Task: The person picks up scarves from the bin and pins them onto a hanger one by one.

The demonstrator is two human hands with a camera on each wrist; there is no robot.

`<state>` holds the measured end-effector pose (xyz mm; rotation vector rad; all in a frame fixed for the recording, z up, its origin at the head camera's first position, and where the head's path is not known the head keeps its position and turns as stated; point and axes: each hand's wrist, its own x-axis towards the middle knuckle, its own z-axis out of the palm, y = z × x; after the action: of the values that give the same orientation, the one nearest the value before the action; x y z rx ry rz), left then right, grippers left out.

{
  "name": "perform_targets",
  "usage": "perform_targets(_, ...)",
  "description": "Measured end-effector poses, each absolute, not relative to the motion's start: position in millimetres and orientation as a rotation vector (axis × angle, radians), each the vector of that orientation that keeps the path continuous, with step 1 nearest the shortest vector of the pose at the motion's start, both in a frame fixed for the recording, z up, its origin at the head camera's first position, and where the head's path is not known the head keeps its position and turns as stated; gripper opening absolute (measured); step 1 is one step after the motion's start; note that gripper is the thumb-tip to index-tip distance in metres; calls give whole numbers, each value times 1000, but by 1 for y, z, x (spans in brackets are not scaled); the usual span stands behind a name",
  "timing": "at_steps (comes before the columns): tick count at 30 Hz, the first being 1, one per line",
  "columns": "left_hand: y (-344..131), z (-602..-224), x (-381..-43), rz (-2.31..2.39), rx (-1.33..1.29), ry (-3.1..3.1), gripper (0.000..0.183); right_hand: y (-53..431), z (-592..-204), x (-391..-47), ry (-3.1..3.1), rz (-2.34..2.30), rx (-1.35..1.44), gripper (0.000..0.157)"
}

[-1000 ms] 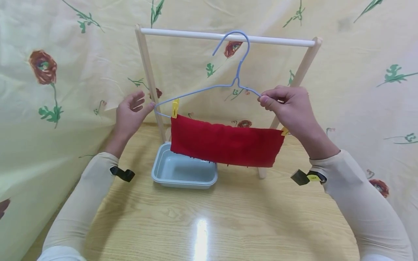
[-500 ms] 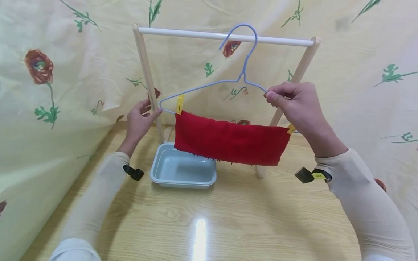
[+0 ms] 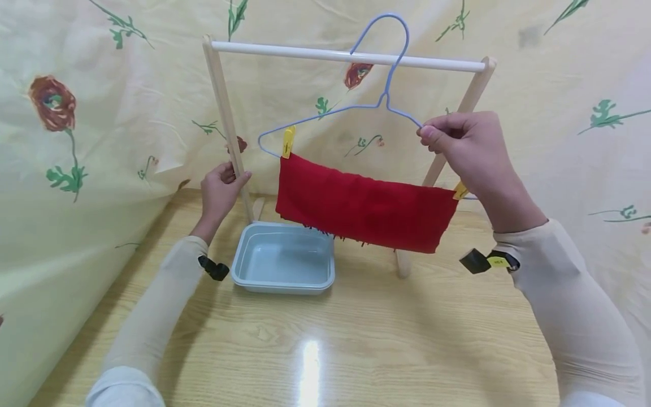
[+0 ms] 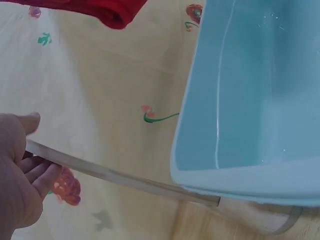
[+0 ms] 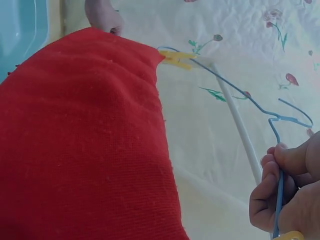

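In the head view my right hand pinches the right shoulder of a blue wire hanger. The hanger's hook stands over the white rail of a small clothes rack, tip near the rail; contact is unclear. Two yellow clothespins fasten a red fringed cloth to the hanger's lower bar. My left hand holds the rack's left wooden post, thumb in front and fingers behind. In the left wrist view the fingers bend around the post.
A light blue plastic basin stands on the wooden table at the rack's left foot, partly below the cloth. Floral fabric hangs behind and to both sides of the rack.
My right hand has lifted the hanger and cloth up and to the right, raising the hook above the rail. My left hand has left the hanger's end and moved onto the rack's post.
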<state>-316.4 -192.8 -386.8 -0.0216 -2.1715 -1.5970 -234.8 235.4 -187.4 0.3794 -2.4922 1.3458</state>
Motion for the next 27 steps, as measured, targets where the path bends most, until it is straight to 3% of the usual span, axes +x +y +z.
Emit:
perform_targets(6, -194, -388, -317, -1549, 2, -2152, 37, 229, -183, -246, -2475, 1411, 333, 27)
perform_targets(27, -193, -389, -319, -1487, 1, -2186, 34, 205, -197, -279, -2460, 1679, 160, 33)
